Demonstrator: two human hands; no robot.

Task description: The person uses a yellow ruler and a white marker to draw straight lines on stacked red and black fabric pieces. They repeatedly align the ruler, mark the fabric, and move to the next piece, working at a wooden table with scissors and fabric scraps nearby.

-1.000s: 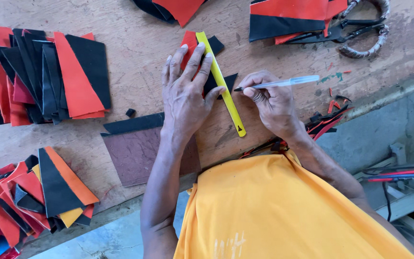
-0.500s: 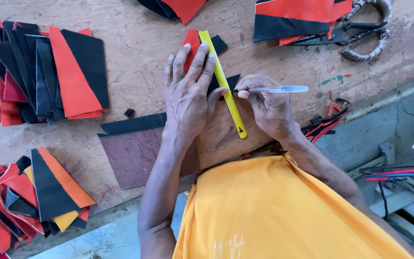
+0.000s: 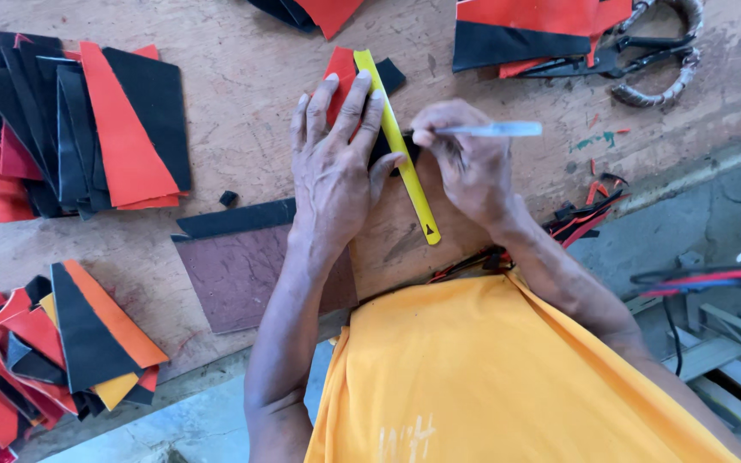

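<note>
While the left hand (image 3: 334, 163) stays spread flat, pinning the yellow ruler (image 3: 396, 141) over the red and black leather piece (image 3: 340, 73), the right hand (image 3: 466, 163) has carried its pen (image 3: 495, 129) up the ruler's edge from a lower spot (the marking looks under way). Its grip is pinched on the pen, tip beside the ruler. Scissors (image 3: 645, 60) lie apart on the wooden surface (image 3: 242, 51).

I work at a worn, scratched wooden table (image 3: 242, 51) under soft, even daylight. Its near edge runs to my right above a grey concrete floor (image 3: 713, 231), where metal bars (image 3: 713, 351) lie.
</note>
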